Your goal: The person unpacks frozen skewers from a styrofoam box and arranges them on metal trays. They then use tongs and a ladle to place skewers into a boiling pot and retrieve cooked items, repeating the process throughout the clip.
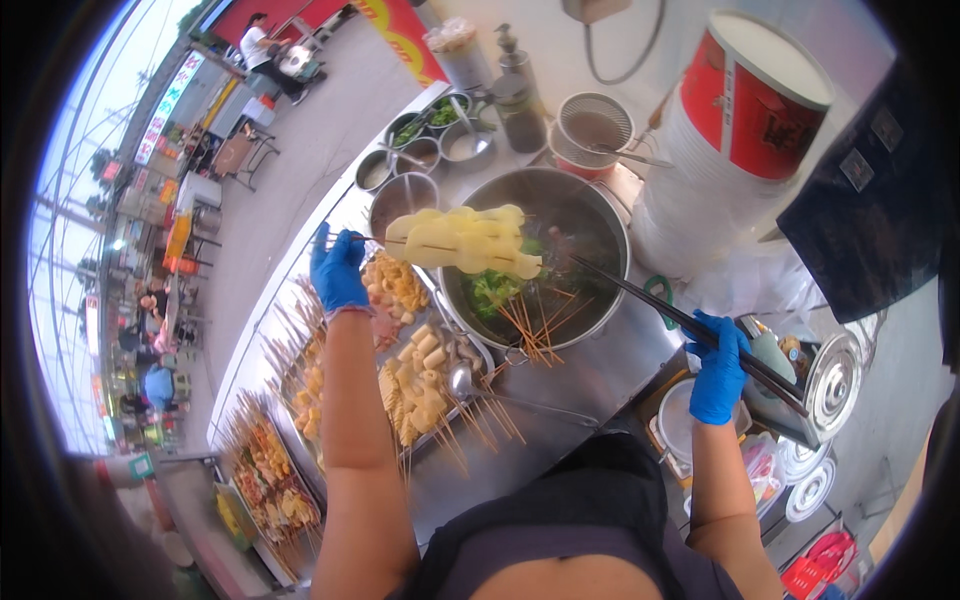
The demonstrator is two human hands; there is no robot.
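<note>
Street stall, steel counter [600, 375] crowded with skewer trays. The left hand [336, 270] grips a skewer of pale yellow slices [462, 240], held level above the broth pot [545, 255], long axis crossways, tip toward the pot. The right hand [718, 365] pinches long dark chopsticks [650, 300], angled into the pot, likely keeping fingers off the heat.

A steel surface [590, 375] carries a large pot [545, 255] of dark broth, a cluster of small metal bowls [425, 150], and trays of skewered food [400, 370]. A ladle [462, 382] lies beside the pot. A pump bottle [518, 95] stands behind, seemingly on the same surface.
</note>
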